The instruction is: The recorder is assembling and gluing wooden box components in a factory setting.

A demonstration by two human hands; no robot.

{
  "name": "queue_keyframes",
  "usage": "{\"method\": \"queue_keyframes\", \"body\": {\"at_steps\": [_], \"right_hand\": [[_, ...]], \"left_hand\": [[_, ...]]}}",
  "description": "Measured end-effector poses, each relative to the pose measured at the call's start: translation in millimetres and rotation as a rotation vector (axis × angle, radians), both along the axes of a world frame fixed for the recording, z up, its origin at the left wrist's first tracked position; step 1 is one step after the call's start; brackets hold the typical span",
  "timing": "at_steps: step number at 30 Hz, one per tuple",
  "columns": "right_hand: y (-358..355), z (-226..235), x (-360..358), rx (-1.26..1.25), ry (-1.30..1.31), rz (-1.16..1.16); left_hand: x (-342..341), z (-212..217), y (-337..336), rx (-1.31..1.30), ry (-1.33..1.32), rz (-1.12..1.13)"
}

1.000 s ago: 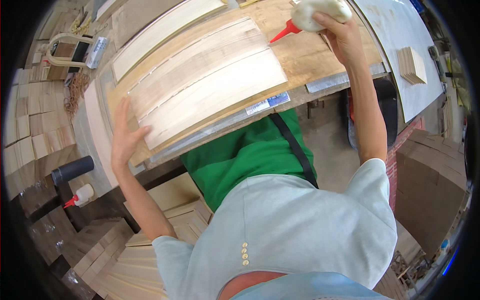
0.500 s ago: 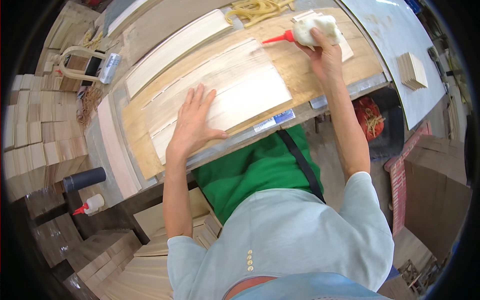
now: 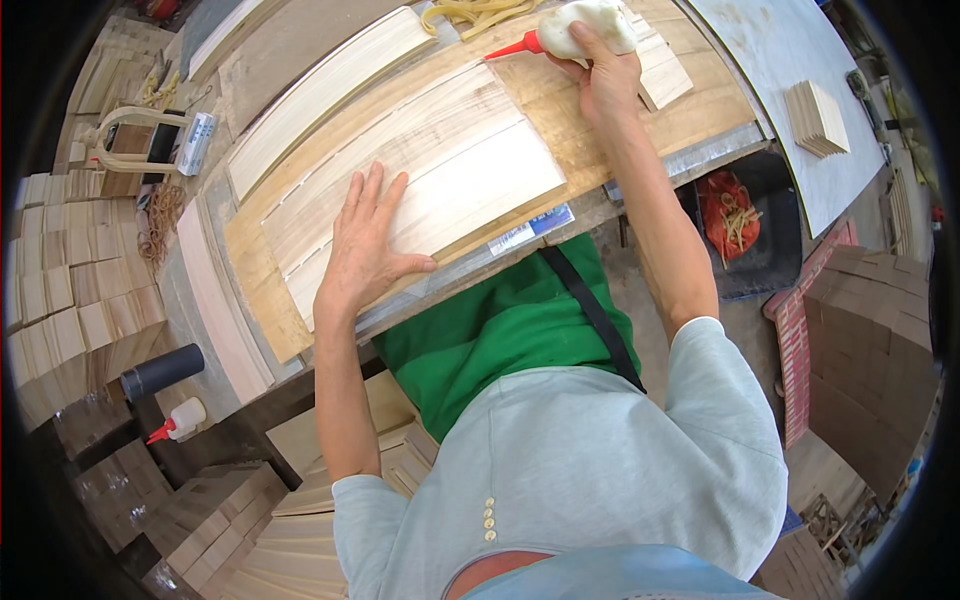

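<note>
On pale boards (image 3: 470,175), the left hand (image 3: 362,248) lies spread flat. The right hand (image 3: 612,82) clutches a white bottle (image 3: 606,22), red tip (image 3: 517,46) leftward!

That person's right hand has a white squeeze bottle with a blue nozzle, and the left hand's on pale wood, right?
Not quite: the head view shows a red nozzle, not blue. The right hand does hold the white squeeze bottle, and the left hand rests on pale wood.
</note>
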State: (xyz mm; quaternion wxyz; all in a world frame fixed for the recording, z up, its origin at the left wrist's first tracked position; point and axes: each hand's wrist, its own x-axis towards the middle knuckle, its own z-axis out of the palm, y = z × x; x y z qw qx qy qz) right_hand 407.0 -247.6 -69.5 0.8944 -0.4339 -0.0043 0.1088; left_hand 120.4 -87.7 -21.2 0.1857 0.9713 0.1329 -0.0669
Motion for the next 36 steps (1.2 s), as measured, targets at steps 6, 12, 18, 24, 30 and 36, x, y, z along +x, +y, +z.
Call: {"method": "queue_keyframes", "body": {"at_steps": [6, 12, 18, 24, 30, 36], "right_hand": [[-1, -4, -2, -0.038, -0.063, -0.007], [-16, 1, -13, -0.023, -0.061, 0.009], [-42, -5, -20, -0.048, -0.218, 0.043], [-62, 5, -38, -0.033, -0.212, 0.072], [-85, 1, -52, -0.021, -0.186, 0.079], [-103, 2, -67, -0.064, -0.169, 0.067]], "left_hand": [[0, -4, 2, 0.009, -0.022, 0.000], [1, 1, -1, 0.002, 0.008, 0.012], [1, -3, 1, 0.005, -0.004, -0.002], [0, -4, 0, 0.025, -0.008, 0.004], [1, -6, 0, 0.039, 0.001, -0.006], [-2, -7, 2, 0.033, -0.033, -0.009]]}}
